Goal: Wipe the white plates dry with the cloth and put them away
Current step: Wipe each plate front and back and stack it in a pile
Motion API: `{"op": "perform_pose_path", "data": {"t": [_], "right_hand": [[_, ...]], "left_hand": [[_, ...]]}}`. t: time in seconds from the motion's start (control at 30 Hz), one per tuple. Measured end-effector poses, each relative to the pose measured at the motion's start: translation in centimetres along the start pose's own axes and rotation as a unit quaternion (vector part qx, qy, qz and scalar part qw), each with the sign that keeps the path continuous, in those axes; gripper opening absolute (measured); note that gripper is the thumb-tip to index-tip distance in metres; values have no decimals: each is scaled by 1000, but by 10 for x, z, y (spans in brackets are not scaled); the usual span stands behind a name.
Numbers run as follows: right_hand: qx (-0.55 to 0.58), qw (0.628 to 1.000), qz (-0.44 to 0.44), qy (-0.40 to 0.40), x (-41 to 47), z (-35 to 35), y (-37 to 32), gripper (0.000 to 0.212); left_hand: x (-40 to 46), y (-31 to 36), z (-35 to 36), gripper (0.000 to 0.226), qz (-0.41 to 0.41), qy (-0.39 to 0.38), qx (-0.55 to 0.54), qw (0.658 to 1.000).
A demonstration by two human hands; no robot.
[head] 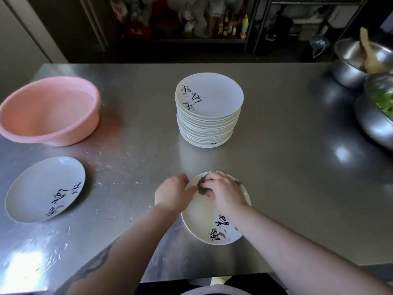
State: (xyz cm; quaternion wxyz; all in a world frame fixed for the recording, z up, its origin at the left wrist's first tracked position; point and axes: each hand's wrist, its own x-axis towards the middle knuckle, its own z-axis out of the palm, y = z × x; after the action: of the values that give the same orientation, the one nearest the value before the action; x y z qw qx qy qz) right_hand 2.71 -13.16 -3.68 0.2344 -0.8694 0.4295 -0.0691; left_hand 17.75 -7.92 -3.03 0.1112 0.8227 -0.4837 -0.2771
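Note:
A white plate (209,223) with black brush lettering lies near the front edge of the steel table. My left hand (172,193) grips its left rim. My right hand (223,192) presses a small dark cloth (202,186) onto the plate's far part, fingers curled over the cloth. A tall stack of matching white plates (209,109) stands in the middle of the table beyond my hands. Another single white plate (45,189) lies at the left.
A pink plastic basin (49,110) holding water sits at the far left. Steel bowls (359,60) stand at the right edge, one with green leaves (385,103). Water drops and crumbs dot the steel table (287,167) on its left side. Dark shelves stand behind.

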Motion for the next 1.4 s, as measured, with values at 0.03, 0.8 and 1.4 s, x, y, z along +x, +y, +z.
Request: {"op": "perform_pose_path", "data": {"t": [0.03, 0.8, 1.4], "right_hand": [[1, 1000, -2, -5, 1, 0, -2, 28], [-82, 992, 87, 30, 1, -16, 25, 24], [-93, 991, 91, -1, 10, -24, 34, 20]], "left_hand": [[4, 4, 0, 17, -1, 6, -14, 1000], [2, -23, -7, 10, -86, -87, -134, 983], [14, -19, -5, 25, -110, -5, -171, 979]]}}
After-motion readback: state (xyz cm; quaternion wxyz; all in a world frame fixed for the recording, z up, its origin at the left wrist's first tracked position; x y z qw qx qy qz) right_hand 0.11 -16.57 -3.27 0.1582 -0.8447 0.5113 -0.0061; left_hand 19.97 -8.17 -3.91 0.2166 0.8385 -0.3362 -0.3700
